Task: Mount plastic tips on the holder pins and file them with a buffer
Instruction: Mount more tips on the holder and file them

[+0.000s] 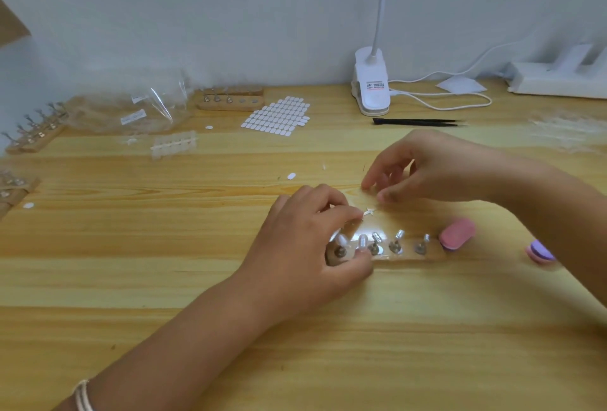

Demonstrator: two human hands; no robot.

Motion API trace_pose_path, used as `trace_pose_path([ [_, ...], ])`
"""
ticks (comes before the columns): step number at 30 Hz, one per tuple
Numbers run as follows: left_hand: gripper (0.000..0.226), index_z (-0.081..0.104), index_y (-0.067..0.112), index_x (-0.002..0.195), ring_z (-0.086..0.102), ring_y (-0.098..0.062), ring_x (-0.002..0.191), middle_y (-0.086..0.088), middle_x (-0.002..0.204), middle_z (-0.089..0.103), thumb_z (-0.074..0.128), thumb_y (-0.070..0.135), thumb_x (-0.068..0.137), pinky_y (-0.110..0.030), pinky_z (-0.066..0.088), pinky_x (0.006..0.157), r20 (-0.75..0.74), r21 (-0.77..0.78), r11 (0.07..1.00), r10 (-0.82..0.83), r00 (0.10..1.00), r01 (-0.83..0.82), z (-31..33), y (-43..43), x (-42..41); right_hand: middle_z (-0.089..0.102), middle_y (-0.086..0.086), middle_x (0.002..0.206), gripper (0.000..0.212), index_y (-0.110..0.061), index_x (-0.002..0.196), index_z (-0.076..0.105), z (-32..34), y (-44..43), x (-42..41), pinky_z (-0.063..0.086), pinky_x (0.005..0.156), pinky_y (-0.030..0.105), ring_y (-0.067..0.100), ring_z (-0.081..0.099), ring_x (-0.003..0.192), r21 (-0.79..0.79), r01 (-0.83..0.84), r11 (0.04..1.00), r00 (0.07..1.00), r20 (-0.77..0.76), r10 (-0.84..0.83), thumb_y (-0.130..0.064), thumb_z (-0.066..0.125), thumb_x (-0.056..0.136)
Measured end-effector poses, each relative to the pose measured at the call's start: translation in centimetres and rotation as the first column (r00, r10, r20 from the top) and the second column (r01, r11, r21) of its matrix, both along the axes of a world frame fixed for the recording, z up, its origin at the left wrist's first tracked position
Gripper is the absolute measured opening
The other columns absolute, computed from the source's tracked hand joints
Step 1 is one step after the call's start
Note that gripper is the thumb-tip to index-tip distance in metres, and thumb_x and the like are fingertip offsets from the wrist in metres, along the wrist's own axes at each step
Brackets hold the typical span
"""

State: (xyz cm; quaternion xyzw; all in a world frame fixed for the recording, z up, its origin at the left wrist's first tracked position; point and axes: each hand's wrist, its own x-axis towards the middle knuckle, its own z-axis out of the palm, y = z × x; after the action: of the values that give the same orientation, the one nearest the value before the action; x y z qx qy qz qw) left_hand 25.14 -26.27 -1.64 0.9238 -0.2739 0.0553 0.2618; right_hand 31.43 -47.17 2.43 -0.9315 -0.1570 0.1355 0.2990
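Head view: both hands at the holder, two tips mounted

Head camera looks down on a pale wooden table point(197, 279). We note the wooden holder point(407, 255) lying crosswise at centre, just in front of the person. Its left end is under the left hand point(305, 240): the thumb presses the front edge and the fingers curl over the back, gripping it.

Two white plastic tips point(362, 242) sit on the leftmost pins. The three pins point(396, 243) to their right show shiny metal and lean slightly.

A small white cross-shaped scrap point(369, 212) lies at the left forefinger tip.

The right hand point(437, 171) hovers just behind the holder with its fingers curled and thumb and forefinger drawn close. We cannot tell whether anything is pinched between them.

A pink buffer point(457, 233) rests against the holder's right end. A second buffer point(540, 251), purple over pink, lies further right, partly hidden by the right forearm.

Far side of the table:
- a sheet of white oval tabs point(277, 115)
- black tweezers point(417, 122)
- a white clip lamp point(371, 85)
- a clear bag point(131, 108)
- spare holders point(230, 100)
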Motion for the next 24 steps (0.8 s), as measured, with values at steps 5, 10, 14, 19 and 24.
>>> trace_pose_path([
  [5, 0.040, 0.073, 0.025, 0.109, 0.051, -0.004, 0.098, 0.017, 0.107, 0.060, 0.058, 0.047, 0.080, -0.023, 0.031, 0.090, 0.053, 0.031, 0.999, -0.036, 0.998, 0.035, 0.1, 0.2, -0.1, 0.068, -0.011, 0.079, 0.021, -0.030, 0.093, 0.081, -1.2, 1.1, -0.2, 0.046, 0.067, 0.017, -0.002, 0.056, 0.069, 0.004, -0.098, 0.995, 0.992, 0.085, 0.097, -0.015, 0.083, 0.079],
  [10, 0.040, 0.074, 0.026, 0.111, 0.049, -0.005, 0.099, 0.013, 0.103, 0.058, 0.060, 0.047, 0.081, -0.022, 0.032, 0.091, 0.029, 0.041, 0.999, -0.031, 0.999, 0.030, 0.2, 0.3, -0.1, 0.068, -0.012, 0.074, 0.014, -0.031, 0.079, 0.077, -0.9, 1.1, -0.4, 0.042, 0.064, 0.010, -0.004, 0.059, 0.071, 0.058, -0.122, 0.991, 0.987, 0.114, 0.115, -0.019, 0.085, 0.078],
  [14, 0.041, 0.073, 0.027, 0.111, 0.050, -0.005, 0.100, 0.014, 0.103, 0.057, 0.059, 0.050, 0.080, -0.024, 0.033, 0.093, 0.016, 0.046, 0.999, -0.025, 1.000, 0.024, 0.2, 0.4, 0.0, 0.070, -0.011, 0.075, 0.012, -0.028, 0.076, 0.076, -0.4, 1.2, -0.7, 0.041, 0.061, 0.009, -0.005, 0.059, 0.065, 0.027, -0.156, 0.987, 0.984, 0.086, 0.153, -0.019, 0.081, 0.081],
  [19, 0.040, 0.074, 0.030, 0.111, 0.050, -0.003, 0.098, 0.016, 0.101, 0.057, 0.060, 0.050, 0.078, -0.027, 0.036, 0.093, 0.018, 0.024, 1.000, -0.013, 1.000, 0.013, 0.1, 0.3, 0.1, 0.071, -0.018, 0.080, 0.006, -0.031, 0.074, 0.075, 1.0, 0.8, -1.0, 0.049, 0.075, 0.035, 0.015, 0.064, 0.080, -0.004, -0.152, 0.988, 0.983, 0.104, 0.152, -0.027, 0.075, 0.079],
  [24, 0.040, 0.074, 0.033, 0.109, 0.049, 0.000, 0.098, 0.017, 0.099, 0.057, 0.063, 0.051, 0.074, -0.025, 0.033, 0.095, 0.017, -0.023, 1.000, 0.018, 1.000, -0.018, 0.0, 0.3, 0.1, 0.072, -0.018, 0.085, 0.006, -0.037, 0.079, 0.074, 3.6, -0.9, -1.5, 0.050, 0.082, 0.054, 0.031, 0.062, 0.083, 0.083, -0.281, 0.956, 0.959, 0.065, 0.276, -0.041, 0.077, 0.082],
])
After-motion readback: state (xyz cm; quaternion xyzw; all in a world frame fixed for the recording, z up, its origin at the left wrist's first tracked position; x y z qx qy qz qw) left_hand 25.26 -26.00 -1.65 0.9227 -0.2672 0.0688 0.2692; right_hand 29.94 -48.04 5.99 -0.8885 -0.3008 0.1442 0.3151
